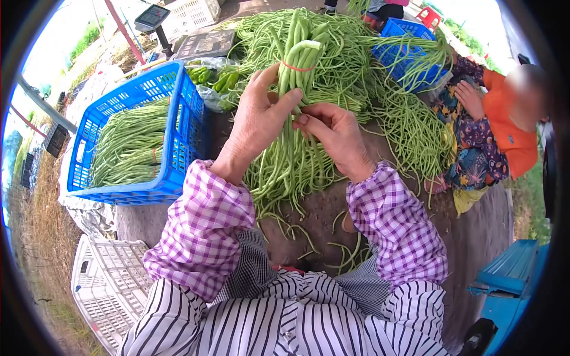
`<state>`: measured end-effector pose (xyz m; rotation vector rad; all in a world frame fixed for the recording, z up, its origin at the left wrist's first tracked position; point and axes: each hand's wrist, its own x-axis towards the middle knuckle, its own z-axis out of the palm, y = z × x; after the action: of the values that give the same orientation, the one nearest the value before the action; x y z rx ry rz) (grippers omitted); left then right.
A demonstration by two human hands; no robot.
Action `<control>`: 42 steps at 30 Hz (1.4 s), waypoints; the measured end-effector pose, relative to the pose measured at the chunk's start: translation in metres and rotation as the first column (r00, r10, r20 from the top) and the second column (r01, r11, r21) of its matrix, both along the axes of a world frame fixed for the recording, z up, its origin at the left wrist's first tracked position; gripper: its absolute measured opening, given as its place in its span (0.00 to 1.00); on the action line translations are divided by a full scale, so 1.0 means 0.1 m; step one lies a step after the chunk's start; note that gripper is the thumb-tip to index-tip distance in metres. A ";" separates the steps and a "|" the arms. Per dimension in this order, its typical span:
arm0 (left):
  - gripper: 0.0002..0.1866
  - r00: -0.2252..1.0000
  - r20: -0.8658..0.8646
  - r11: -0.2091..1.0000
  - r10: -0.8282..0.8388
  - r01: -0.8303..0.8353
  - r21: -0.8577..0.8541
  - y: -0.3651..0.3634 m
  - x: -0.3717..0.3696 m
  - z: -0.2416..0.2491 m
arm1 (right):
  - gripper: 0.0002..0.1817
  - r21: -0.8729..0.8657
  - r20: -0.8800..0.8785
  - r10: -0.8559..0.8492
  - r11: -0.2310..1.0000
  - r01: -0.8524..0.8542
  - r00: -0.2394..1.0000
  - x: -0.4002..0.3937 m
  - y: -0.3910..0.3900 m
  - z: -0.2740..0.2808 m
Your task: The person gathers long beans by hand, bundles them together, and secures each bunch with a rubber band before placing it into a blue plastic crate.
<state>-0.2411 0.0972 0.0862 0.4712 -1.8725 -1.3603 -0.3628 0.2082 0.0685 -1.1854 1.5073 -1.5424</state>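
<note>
My left hand (256, 115) is wrapped round an upright bundle of long beans (301, 50), its thumb pressed across the stalks. A red rubber band (298, 67) circles the bundle above that thumb. Against the bundle's right side, my right hand (338, 133) has thumb and forefinger pinched together; what lies between those fingertips is hidden. The lower ends of the bundle hang in front of a big heap of loose long beans (350, 65).
On the left, a blue crate (127, 193) holds banded long beans. A white crate (113, 279) stands below it. A person in an orange vest (512, 127) sits at right beside loose beans, near another blue crate (409, 28). A scale (152, 16) stands at back left.
</note>
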 end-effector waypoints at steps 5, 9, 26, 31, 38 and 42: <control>0.24 0.999 0.037 0.964 0.022 -0.012 -0.265 0.12 0.00 0.10 | 0.12 -0.074 0.132 -0.094 0.992 0.104 0.987 0.06 -0.01 -0.08; 0.24 0.987 0.046 0.983 -0.157 0.161 -0.089 0.09 0.06 0.18 | 0.12 -0.135 0.277 -0.130 0.976 0.173 0.952 0.01 -0.04 -0.13; 0.32 0.984 -0.072 0.895 -0.160 0.114 -0.431 -0.17 0.16 0.12 | 0.15 -0.086 0.517 0.166 0.986 -0.142 0.840 -0.10 0.09 0.01; 0.41 0.900 -0.114 0.871 -0.421 0.436 0.224 0.00 0.19 0.10 | 0.17 0.060 0.276 0.162 0.981 -0.185 0.947 -0.13 0.18 0.13; 0.26 0.906 -0.182 0.857 -0.383 0.422 0.297 -0.03 0.12 -0.04 | 0.05 -0.204 -0.171 -0.299 0.943 0.263 0.939 -0.23 0.19 0.32; 0.25 0.925 -0.254 0.872 -0.281 0.357 0.334 0.01 0.09 -0.02 | 0.03 -0.221 -0.257 -0.190 0.966 0.134 0.948 0.05 0.22 0.47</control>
<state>-0.2322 0.0981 0.0839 0.1993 -1.5731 -1.9333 -0.3581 0.2307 0.1153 -1.4750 1.6958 -1.7285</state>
